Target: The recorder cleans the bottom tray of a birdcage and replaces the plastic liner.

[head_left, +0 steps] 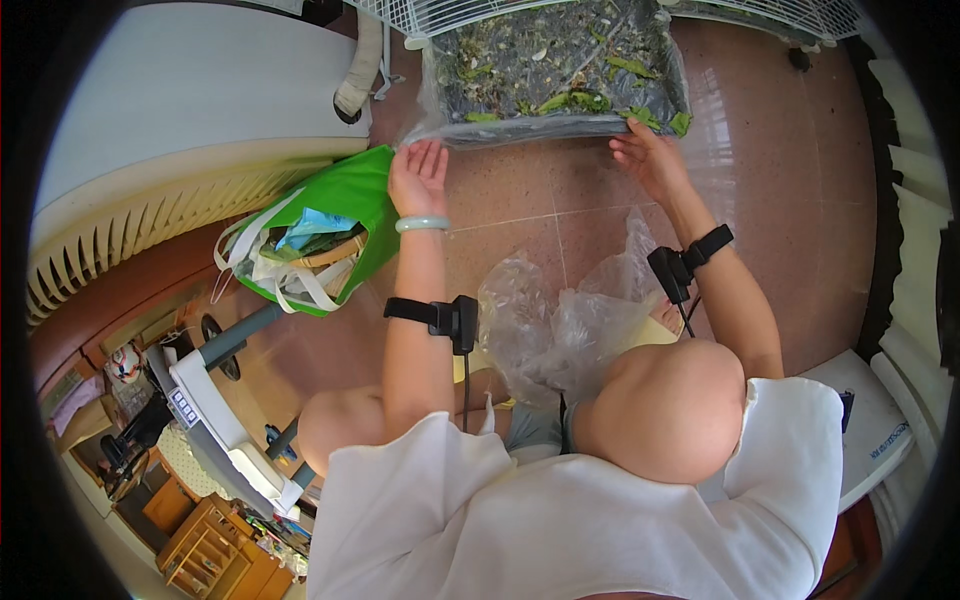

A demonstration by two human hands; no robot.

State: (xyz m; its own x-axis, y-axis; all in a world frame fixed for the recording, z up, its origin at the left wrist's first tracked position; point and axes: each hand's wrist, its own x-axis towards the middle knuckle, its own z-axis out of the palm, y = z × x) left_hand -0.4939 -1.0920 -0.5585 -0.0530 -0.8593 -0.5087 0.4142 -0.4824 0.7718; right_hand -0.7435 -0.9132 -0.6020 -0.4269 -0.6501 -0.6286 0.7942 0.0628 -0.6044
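Observation:
Under a white wire cage [480,16] sits a shallow tray [517,64] lined with clear plastic film [525,132]. Leaf scraps [574,101] and dark litter are scattered over it. My right hand [656,161] has its thumb over the tray's front rim near the right corner, fingers below. At the front left corner, my left hand [418,180] is palm up with its fingertips against the film; whether it grips is unclear. A jade-coloured bangle [422,223] circles the left wrist. Crumpled clear plastic bags [555,330] lie between my knees.
A green tote bag [379,199] with white handles stands beside my left hand, holding a blue packet [315,226]. Farther left are a pale ribbed cabinet [187,195] and a treadmill-like frame [232,435]. A white box [862,435] is at right. The floor [772,187] is reddish tile.

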